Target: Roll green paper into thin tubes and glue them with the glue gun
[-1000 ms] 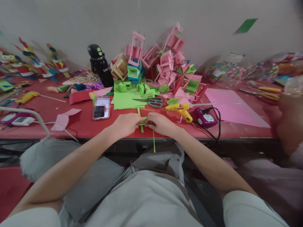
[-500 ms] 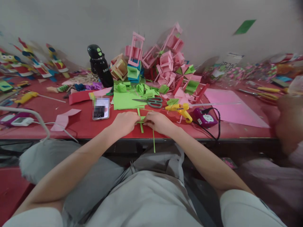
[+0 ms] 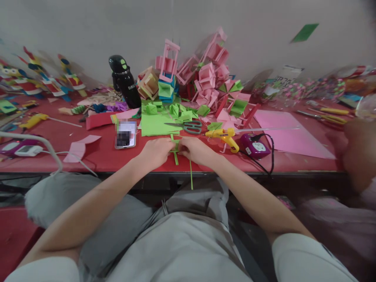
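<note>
At the table's front edge, my left hand (image 3: 159, 152) and my right hand (image 3: 196, 149) meet around a small piece of green paper (image 3: 175, 146). The fingers of both hands are closed on its two sides, and they hide part of it. A narrow green strip (image 3: 176, 158) runs crosswise under the piece. Below my right hand a thin green strip (image 3: 191, 176) hangs over the edge. Just beyond my hands lie grey-handled scissors (image 3: 192, 126) on green paper sheets (image 3: 149, 127). A yellow hot glue gun (image 3: 225, 137) rests to the right of my right hand.
A phone (image 3: 125, 135) and a black bottle (image 3: 126, 84) are at left. Pink paper chairs (image 3: 207, 76) pile up against the wall. Right of the glue gun sit a purple power socket (image 3: 255, 147) with a cable and a pink sheet (image 3: 293, 133). Another person's blurred arm (image 3: 360, 152) is far right.
My hands stay at the same spot; the right-hand fingers shift slightly over the green paper piece. The other person's arm at far right moves a little.
</note>
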`<move>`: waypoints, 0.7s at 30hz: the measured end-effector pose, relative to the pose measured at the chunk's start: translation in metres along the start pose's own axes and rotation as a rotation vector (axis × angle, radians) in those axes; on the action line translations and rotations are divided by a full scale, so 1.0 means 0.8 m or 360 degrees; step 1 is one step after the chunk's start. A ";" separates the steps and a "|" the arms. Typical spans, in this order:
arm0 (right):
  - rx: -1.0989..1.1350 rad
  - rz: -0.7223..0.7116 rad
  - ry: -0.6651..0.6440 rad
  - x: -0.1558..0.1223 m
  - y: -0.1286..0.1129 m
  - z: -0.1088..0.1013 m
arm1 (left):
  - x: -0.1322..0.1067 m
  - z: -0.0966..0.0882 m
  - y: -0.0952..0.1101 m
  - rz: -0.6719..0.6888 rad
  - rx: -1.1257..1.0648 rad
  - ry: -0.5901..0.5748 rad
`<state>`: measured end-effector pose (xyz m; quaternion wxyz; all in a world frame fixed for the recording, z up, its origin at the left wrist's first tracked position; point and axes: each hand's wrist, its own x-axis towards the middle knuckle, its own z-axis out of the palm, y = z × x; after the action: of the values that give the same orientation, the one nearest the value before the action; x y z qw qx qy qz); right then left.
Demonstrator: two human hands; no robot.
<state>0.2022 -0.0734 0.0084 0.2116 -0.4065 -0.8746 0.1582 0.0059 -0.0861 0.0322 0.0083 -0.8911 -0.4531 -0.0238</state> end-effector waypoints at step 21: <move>0.0050 0.0081 -0.0089 0.009 0.006 -0.003 | -0.004 -0.006 0.005 -0.0008 0.0237 0.0010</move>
<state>0.2021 -0.0648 0.0100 0.1893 -0.4206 -0.8670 0.1884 0.0067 -0.0913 0.0365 0.0758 -0.8867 -0.4559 0.0073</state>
